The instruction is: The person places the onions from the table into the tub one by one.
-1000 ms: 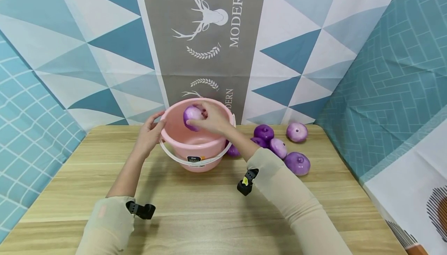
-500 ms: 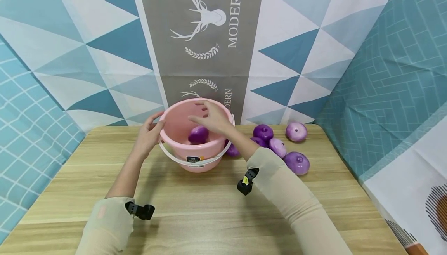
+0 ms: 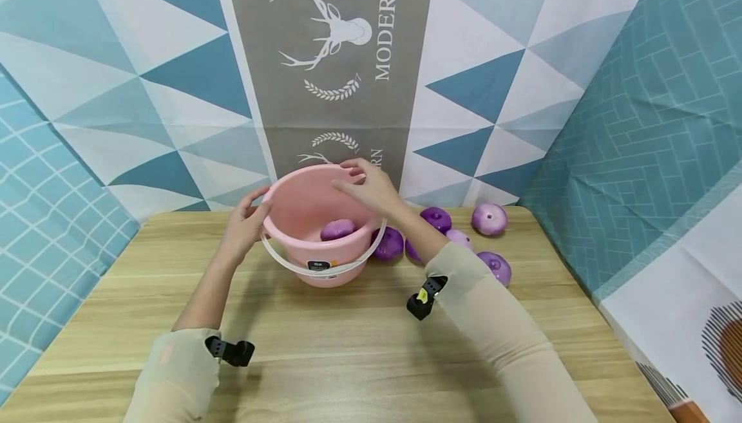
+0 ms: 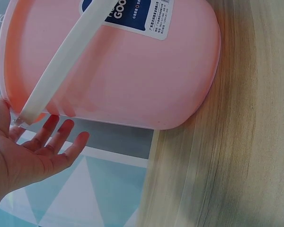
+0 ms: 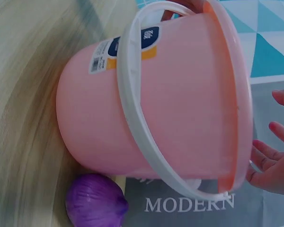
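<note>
A pink bucket (image 3: pixel 315 252) with a white handle (image 3: pixel 284 267) stands on the table. At its left rim, my left hand (image 3: pixel 243 226) holds on, thumb at the rim and fingers along the outside wall, as the left wrist view (image 4: pixel 26 156) also shows. Inside the bucket lies a purple onion (image 3: pixel 339 229), partly hidden by the near rim. Above the right rim is my right hand (image 3: pixel 373 188), fingers spread and holding nothing; in the right wrist view the hand (image 5: pixel 277 165) is beside the rim. A dark purple onion (image 5: pixel 95 201) sits next to the bucket.
Several purple onions, such as the pale onion (image 3: pixel 489 219) and the onion (image 3: pixel 496 267), lie right of the bucket, some partly behind my right arm. The wooden table (image 3: pixel 324 352) backs onto a patterned cloth wall (image 3: pixel 464 88). Both wrists wear black cameras.
My right hand let go of an onion, which dropped into the bucket and shifted inside it. The right hand then moved up and right to the rim. My left hand stayed at the left rim.
</note>
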Demonstrator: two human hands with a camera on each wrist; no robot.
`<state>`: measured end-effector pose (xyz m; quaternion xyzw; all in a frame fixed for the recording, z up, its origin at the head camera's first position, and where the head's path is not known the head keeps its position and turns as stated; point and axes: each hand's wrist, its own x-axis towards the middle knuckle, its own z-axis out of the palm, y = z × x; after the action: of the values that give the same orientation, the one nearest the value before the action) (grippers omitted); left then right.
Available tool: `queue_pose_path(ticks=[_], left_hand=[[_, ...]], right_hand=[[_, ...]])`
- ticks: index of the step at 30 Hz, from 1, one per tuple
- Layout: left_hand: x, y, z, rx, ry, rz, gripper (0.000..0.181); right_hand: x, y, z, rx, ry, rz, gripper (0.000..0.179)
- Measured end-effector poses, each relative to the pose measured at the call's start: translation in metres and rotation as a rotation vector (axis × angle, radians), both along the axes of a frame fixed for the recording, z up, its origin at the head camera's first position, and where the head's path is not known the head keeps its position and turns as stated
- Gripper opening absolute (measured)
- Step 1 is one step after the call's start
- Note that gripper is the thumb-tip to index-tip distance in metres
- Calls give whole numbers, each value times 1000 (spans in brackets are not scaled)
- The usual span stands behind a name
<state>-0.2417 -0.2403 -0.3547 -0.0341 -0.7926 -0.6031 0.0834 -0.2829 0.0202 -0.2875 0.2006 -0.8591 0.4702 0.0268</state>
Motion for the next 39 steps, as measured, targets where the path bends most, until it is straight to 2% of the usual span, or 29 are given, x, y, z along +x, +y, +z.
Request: queue_pose_path(ticks=[13, 24, 31, 39], left_hand=[[1, 0, 2, 5, -14, -1, 53], [0, -1, 2, 4, -28, -2, 52], [-1, -1, 1, 15, -28, 6, 52], [0, -1, 0, 4, -11, 3, 53]], right_hand=[[-2, 35, 5, -46, 25, -7, 50], [-1, 73, 4, 1, 51, -60, 48], [-1, 95, 2, 20, 14, -102, 50], [3, 120, -1, 52, 15, -147, 51]])
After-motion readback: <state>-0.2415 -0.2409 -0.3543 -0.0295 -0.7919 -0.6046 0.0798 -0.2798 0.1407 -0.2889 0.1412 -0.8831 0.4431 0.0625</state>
